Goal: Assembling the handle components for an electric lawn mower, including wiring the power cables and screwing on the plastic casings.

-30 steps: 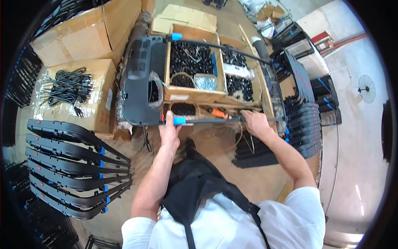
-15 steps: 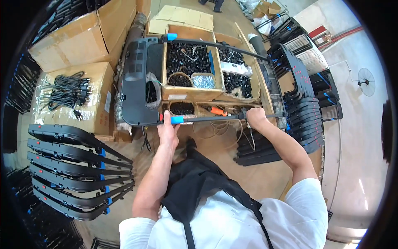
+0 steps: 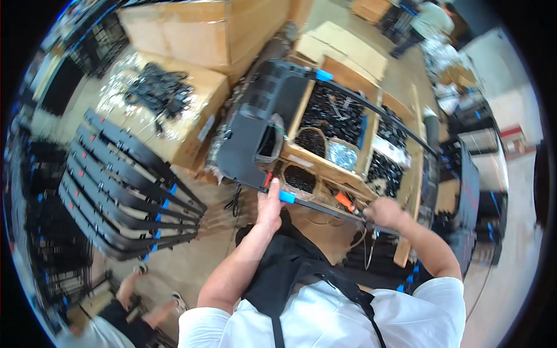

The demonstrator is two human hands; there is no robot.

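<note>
A large black frame (image 3: 239,152), with a wide plastic housing at its left end and two long rails, lies across the wooden parts bin (image 3: 325,164). My left hand (image 3: 270,207) grips its near corner, thumb on top, between a red piece and a blue sleeve (image 3: 286,196). At the near rail (image 3: 325,210), farther right, my right hand (image 3: 387,213) is closed; what its fingers hold is hidden. Just left of that hand lies an orange-handled tool (image 3: 345,201). A thin hose (image 3: 370,249) hangs below it.
Black plastic parts (image 3: 332,113) and silver fasteners (image 3: 342,154) fill the bin. Similar frames are stacked at left (image 3: 119,191). Black cables (image 3: 159,91) lie on a carton (image 3: 197,113). One person (image 3: 125,316) is at lower left, another (image 3: 429,26) at the far right.
My view has turned, so the bench now slants down to the right. Both hands stay at the near side of the frame. A person has come into view at lower left.
</note>
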